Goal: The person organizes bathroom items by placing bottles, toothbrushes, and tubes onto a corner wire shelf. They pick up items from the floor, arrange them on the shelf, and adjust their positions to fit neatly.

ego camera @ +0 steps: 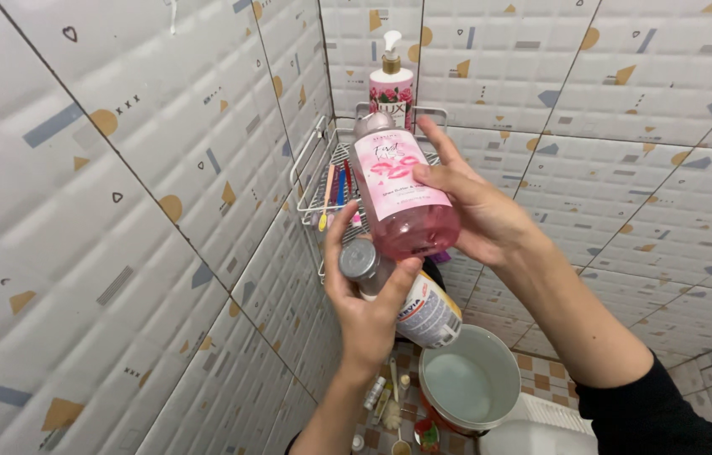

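Gripping a clear pink plastic bottle (pixel 401 195), the right hand (pixel 478 211) is clamped around its lower side. The left hand (pixel 366 303) is closed on a white silver-capped bottle (pixel 415 305) just below, beside the white wire corner rack (pixel 315 181).

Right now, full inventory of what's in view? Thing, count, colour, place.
Pink bottle: 1, clear pink with a pale label, held in front of the rack.
Capped container: 1, white body with a silver cap, held below the pink bottle.
Pump bottle: 1, white and pink with a white pump, on top of the rack.
Wire rack: 1, white, mounted in the tiled corner.
Toothbrushes: several, mixed colours, on the rack; exact count unclear.
Bucket: 1, white with a pale inside, on the floor below.
Small floor items: several, too small to identify.
Left hand: holds the capped container.
Right hand: holds the pink bottle.
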